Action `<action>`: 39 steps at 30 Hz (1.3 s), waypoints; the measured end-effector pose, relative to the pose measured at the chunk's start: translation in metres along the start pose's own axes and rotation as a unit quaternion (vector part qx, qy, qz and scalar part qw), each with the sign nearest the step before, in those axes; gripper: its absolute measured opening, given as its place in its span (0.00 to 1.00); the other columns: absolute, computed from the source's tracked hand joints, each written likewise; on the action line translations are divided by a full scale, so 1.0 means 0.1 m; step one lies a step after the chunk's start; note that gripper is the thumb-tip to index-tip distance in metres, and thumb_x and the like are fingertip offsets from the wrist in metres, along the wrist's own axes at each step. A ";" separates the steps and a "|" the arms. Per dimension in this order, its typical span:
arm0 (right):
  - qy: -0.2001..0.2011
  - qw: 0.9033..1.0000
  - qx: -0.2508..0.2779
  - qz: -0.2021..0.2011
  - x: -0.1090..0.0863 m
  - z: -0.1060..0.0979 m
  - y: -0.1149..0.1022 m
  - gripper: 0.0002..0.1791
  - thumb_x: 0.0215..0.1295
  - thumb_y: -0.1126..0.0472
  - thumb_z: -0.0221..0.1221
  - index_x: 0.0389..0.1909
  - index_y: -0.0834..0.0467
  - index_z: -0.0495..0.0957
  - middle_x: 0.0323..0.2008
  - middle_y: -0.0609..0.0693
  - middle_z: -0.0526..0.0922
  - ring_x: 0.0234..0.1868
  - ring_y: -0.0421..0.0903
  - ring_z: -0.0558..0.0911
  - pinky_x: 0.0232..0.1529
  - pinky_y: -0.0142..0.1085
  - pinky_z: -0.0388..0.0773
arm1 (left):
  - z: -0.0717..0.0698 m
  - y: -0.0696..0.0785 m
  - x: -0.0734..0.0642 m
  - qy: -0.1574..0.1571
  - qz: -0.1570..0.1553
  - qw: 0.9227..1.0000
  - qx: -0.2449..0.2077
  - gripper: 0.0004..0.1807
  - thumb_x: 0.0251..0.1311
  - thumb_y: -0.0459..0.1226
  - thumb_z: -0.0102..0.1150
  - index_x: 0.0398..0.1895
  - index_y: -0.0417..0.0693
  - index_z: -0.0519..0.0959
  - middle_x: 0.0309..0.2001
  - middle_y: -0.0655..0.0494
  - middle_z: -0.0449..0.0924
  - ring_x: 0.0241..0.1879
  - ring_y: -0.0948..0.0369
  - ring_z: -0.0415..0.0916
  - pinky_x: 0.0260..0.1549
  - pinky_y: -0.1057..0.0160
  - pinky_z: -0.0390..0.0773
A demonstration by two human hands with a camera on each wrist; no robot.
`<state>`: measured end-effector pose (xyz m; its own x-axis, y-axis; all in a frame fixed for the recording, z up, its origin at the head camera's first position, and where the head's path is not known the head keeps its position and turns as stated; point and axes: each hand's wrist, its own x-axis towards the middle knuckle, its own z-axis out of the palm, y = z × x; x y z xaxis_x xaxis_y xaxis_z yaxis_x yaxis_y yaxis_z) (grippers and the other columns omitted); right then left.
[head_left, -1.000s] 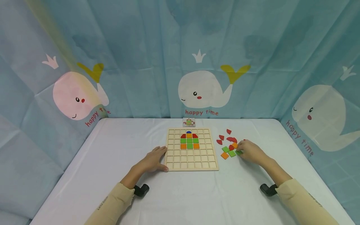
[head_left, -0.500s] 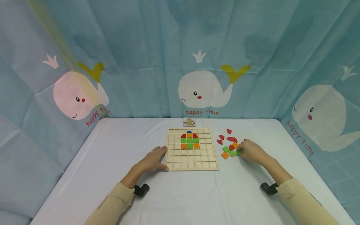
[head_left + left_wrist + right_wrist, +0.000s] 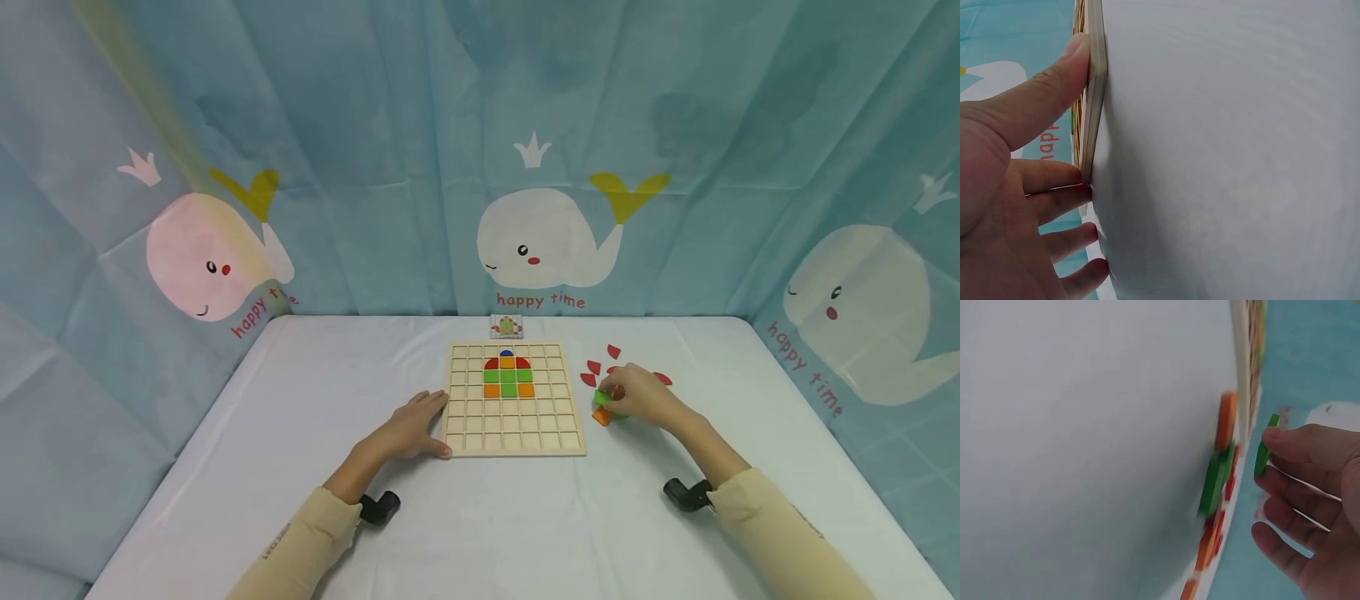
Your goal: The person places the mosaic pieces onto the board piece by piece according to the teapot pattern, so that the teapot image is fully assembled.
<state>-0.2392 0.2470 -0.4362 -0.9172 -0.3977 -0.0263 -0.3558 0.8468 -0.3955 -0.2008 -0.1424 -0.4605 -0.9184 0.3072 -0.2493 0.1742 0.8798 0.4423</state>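
A curtained-off spot, the kind of building unclear: whale-print curtains [image 3: 420, 167] hang behind and at both sides of the white tabletop [image 3: 510, 525]

The left hand [image 3: 409, 427] spreads its thumb [image 3: 1047, 92] from its fingers [image 3: 1072, 240]; the right hand [image 3: 641, 395] pinches.

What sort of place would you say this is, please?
Probably a small indoor play or recording space: whale-print curtains hang behind and beside a white-covered table, where a wooden grid board lies.
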 end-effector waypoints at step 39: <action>-0.035 0.988 -0.066 -0.133 0.76 0.60 -1.23 0.07 0.57 0.60 0.68 0.36 0.57 0.86 0.36 0.48 0.85 0.40 0.44 0.76 0.46 0.38 0.78 | -0.01 0.02 -0.01 0.002 0.010 1.000 -0.001 0.53 0.45 0.46 0.76 0.74 0.41 0.59 0.75 0.45 0.57 0.76 0.43 0.48 0.70 0.37 0.55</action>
<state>-0.2543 0.0912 -0.4448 -0.7748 -0.6322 -0.0023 -0.6074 0.7454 -0.2747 -0.2003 -0.1417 -0.4585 -0.9160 0.3240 -0.2365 0.1928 0.8726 0.4487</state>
